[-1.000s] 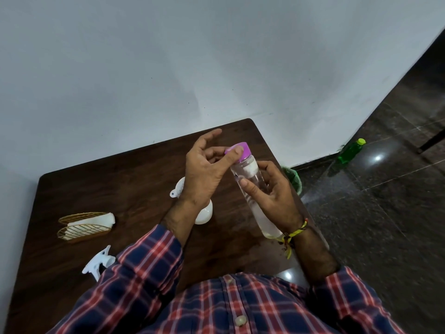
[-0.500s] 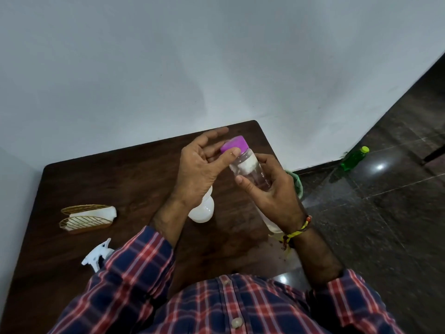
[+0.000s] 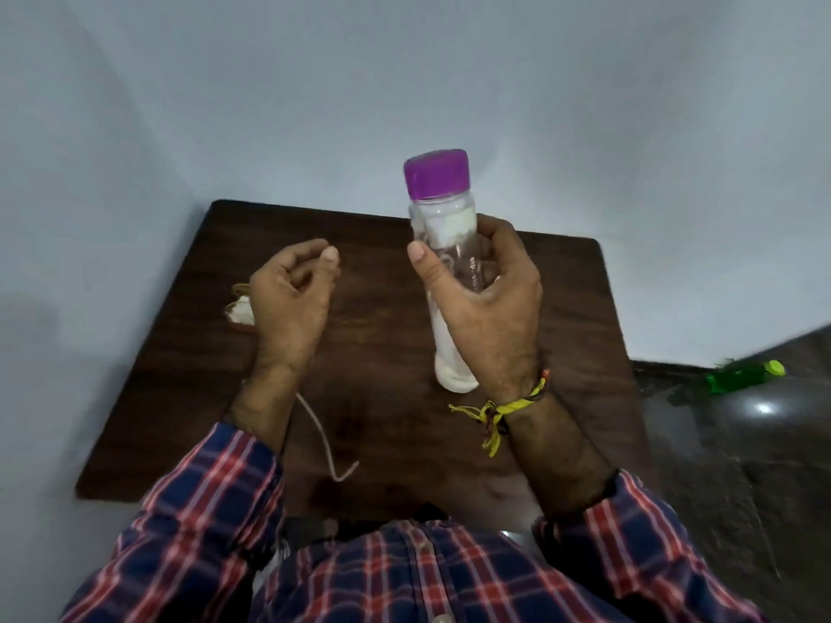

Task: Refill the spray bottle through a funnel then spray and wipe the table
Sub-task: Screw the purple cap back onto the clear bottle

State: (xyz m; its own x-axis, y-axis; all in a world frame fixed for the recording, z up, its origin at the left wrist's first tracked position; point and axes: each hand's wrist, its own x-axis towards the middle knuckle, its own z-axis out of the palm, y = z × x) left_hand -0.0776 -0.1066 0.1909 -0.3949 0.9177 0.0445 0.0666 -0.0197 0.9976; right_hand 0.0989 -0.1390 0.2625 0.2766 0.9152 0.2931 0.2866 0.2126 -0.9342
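My right hand grips a clear bottle around its middle and holds it upright above the dark wooden table. A purple cap sits on the bottle, and clear liquid shows in the lower part. My left hand hovers to the left of the bottle, apart from it, with loosely curled fingers and nothing in it. A thin white tube lies on the table beside my left forearm. The funnel and the spray bottle do not show.
A wicker basket with a white cloth peeks out behind my left hand near the table's left edge. A white wall stands close behind the table. A green bottle lies on the dark tiled floor to the right.
My left hand has let go of the purple cap and moved left. My right hand has lifted the bottle upright. The view has swung, so the table now sits square in front.
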